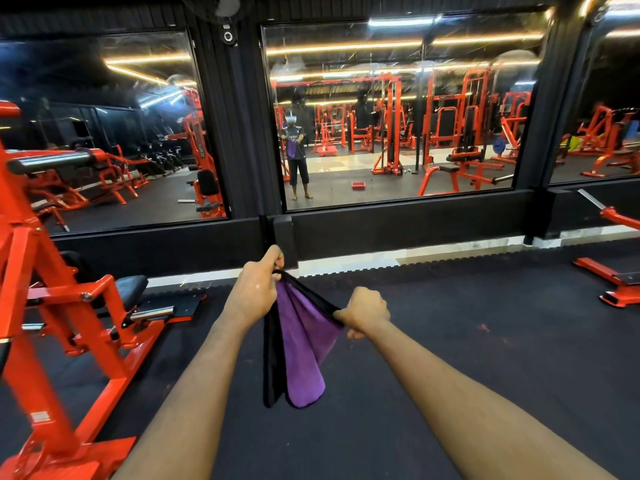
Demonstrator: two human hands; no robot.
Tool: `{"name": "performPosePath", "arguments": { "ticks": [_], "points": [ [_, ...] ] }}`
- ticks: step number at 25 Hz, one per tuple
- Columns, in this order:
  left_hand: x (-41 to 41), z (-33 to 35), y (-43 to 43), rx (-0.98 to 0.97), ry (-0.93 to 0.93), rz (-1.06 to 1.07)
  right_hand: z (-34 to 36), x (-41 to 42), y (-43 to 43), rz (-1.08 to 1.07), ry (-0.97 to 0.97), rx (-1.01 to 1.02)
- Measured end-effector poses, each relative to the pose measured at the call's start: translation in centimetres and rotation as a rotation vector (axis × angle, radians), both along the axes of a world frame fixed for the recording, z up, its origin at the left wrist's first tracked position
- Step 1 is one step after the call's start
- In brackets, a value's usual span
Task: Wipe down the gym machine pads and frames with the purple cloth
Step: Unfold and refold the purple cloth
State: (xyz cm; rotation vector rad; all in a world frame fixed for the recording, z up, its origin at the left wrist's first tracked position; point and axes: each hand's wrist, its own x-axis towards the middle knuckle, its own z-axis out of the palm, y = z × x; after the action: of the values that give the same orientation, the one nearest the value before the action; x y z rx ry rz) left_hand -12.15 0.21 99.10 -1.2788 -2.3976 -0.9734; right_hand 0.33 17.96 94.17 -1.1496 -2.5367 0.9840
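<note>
Hanging in mid-air over the black rubber floor point(450, 393), the purple cloth point(304, 344) is pulled taut along its dark top edge between two bare hands. Its folds droop down between the forearms. The left grip point(258, 289) pinches one corner between thumb and curled fingers and sits a little higher. The right grip point(363, 311) is closed round the other end of that edge, lower and to the right.

To the left stands a red machine frame point(72, 317) with a black seat pad point(130, 285) and a chrome peg point(152, 311), well apart from the cloth. At the far right another red frame point(620, 282) rests on the floor.

Beyond, a black wall carries large mirrors point(398, 161). They reflect the standing person holding the cloth, with rows of red machines behind.
</note>
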Motion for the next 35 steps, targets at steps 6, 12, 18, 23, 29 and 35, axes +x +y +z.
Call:
{"name": "performPosePath", "arguments": {
  "ticks": [6, 12, 18, 23, 29, 35],
  "points": [
    [-0.8, -4.2, -1.5, -0.156, -0.083, 0.078, 5.4, 0.0, 3.0, 0.048, 0.141, -0.054],
    [-0.8, -2.2, -1.3, -0.157, -0.136, -0.058, 5.9, 1.4, 5.1, 0.094, 0.135, -0.077],
    [-1.4, 0.2, -1.3, -0.116, -0.07, 0.003, 6.7, 2.9, 5.8, 0.253, 0.286, -0.326],
    [-1.6, 0.8, -1.2, -0.067, -0.101, -0.03, 5.9, 2.3, 5.6, 0.198, 0.294, 0.007],
    [-1.7, 0.3, -1.5, -0.28, -0.151, -0.098, 5.4, 2.3, 6.3, 0.421, 0.045, 0.056],
    [-2.2, -0.9, -0.3, -0.24, -0.026, -0.041, 4.2, 1.4, 6.3, 0.412, 0.031, 0.244]
  ]
}}
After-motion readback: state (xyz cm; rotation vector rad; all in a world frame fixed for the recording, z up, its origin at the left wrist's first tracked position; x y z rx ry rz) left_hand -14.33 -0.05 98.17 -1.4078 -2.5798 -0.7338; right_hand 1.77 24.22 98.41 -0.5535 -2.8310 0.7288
